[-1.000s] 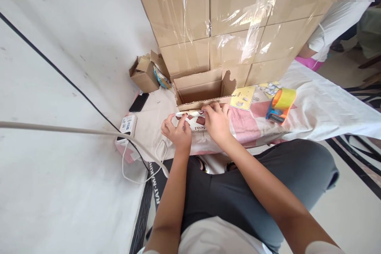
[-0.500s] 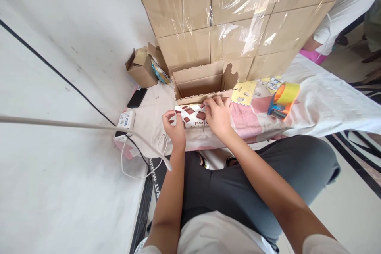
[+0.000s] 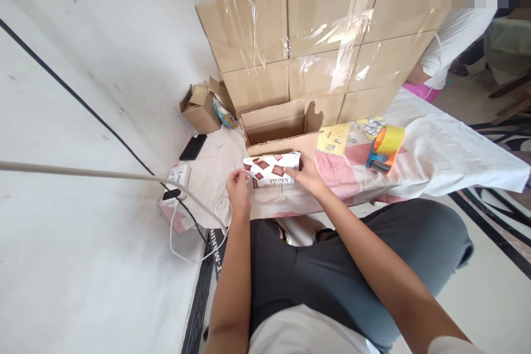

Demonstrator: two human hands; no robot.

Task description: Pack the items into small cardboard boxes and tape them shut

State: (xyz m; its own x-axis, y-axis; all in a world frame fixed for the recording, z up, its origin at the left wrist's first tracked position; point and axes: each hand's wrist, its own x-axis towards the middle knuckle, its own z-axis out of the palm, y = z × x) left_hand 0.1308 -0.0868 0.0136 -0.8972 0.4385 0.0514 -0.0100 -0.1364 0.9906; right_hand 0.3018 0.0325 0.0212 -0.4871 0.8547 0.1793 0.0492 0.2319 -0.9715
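Note:
A white packet (image 3: pixel 269 169) printed with brown squares and the word "Meal" lies lengthwise in front of an open cardboard box (image 3: pixel 286 142). My right hand (image 3: pixel 309 177) grips its right end, thumb on the near face and fingers behind. At the packet's left end, my left hand (image 3: pixel 238 188) is closed, thumb and fingers pinched at the edge. The box stands with its top open and its far wall and right flap raised; its floor is hidden from me.
Tall taped cartons (image 3: pixel 257 33) rise behind. An orange and yellow tape dispenser (image 3: pixel 385 149) stands right. To the left are a black phone (image 3: pixel 193 147), a power strip (image 3: pixel 177 180) and a small open carton (image 3: pixel 201 110). A cable (image 3: pixel 124 173) crosses in front; a co-worker's sleeve (image 3: pixel 452 44) shows right.
The packet is now more fully in view, apart from the box's rim. My right hand has shifted from its top edge to its right end. The view has tilted up.

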